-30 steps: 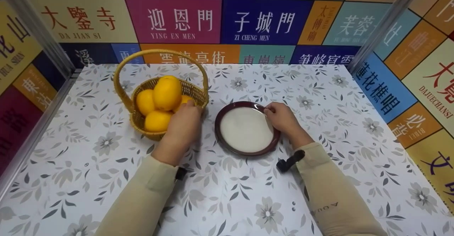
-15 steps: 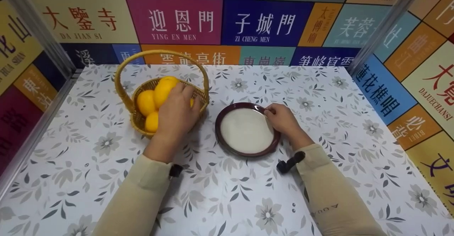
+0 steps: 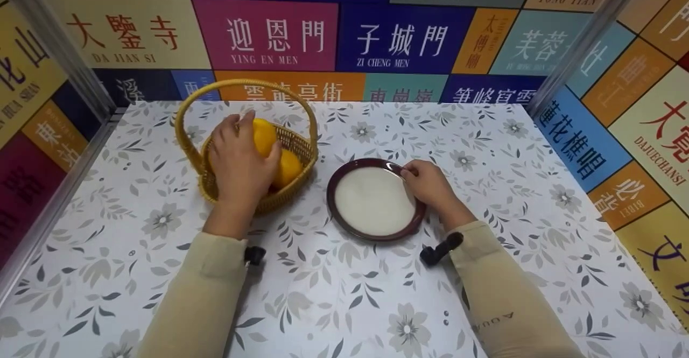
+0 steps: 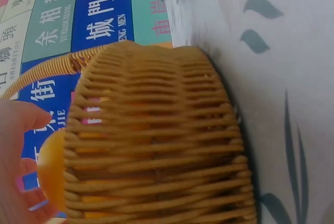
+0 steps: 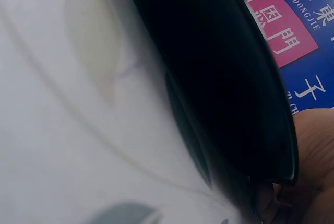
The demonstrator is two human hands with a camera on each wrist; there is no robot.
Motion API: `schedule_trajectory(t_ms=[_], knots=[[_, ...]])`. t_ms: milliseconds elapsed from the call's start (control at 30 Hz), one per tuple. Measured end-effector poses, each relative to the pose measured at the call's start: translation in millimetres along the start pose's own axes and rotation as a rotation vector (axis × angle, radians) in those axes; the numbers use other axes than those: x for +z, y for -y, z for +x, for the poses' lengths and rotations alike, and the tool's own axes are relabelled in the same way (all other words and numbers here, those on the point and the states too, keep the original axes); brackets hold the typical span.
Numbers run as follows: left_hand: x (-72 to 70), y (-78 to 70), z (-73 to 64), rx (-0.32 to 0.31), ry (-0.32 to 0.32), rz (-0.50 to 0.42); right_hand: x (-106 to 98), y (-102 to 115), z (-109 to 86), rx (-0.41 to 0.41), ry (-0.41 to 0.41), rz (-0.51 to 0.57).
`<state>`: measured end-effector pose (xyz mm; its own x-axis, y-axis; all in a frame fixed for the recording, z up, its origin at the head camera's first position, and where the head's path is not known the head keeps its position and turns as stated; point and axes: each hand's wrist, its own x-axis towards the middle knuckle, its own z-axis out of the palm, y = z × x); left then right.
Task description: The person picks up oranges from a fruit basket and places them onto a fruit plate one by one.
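Observation:
A yellow wicker basket (image 3: 293, 188) with a tall arched handle stands on the left half of the table and holds several oranges (image 3: 289, 168). My left hand (image 3: 237, 159) is over the basket's front left, fingers spread and thumb out to the right, hiding some of the fruit. In the left wrist view the wicker side of the basket (image 4: 156, 130) fills the middle, and the thumb and fingertips are around an orange (image 4: 50, 169) at its rim. My right hand (image 3: 430, 185) pinches the right rim of a white plate (image 3: 374, 199) with a dark red edge.
A white tablecloth (image 3: 323, 293) with grey flowers and leaves covers the table. Colourful panels (image 3: 398, 37) printed with characters stand along the back and both sides, joined by metal posts (image 3: 581, 46) at the corners.
My left hand has moved left across the basket, from the right-hand orange over the front ones to the left side. The right hand and the plate have stayed in place.

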<state>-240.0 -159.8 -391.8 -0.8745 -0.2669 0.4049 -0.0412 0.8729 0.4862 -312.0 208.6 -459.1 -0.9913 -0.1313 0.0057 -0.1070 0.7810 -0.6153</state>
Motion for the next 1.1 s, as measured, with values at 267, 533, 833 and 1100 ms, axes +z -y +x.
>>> schedule_trajectory(t_ms=[267,533,833,1100], knots=[[0.3,2.4,1.0,-0.102,0.134,0.013,0.0,-0.4,-1.1,0.0,-0.008,-0.003],[-1.2,1.8,1.2,-0.112,0.152,-0.022,0.0,-0.2,0.1,0.039,-0.002,0.023],[-4.8,2.6,0.6,-0.117,0.153,-0.055,1.7,0.5,0.8,0.011,-0.015,0.02],[-6.3,-2.2,-1.4,-0.098,0.151,-0.068,1.3,-1.0,0.3,0.028,-0.012,0.016]])
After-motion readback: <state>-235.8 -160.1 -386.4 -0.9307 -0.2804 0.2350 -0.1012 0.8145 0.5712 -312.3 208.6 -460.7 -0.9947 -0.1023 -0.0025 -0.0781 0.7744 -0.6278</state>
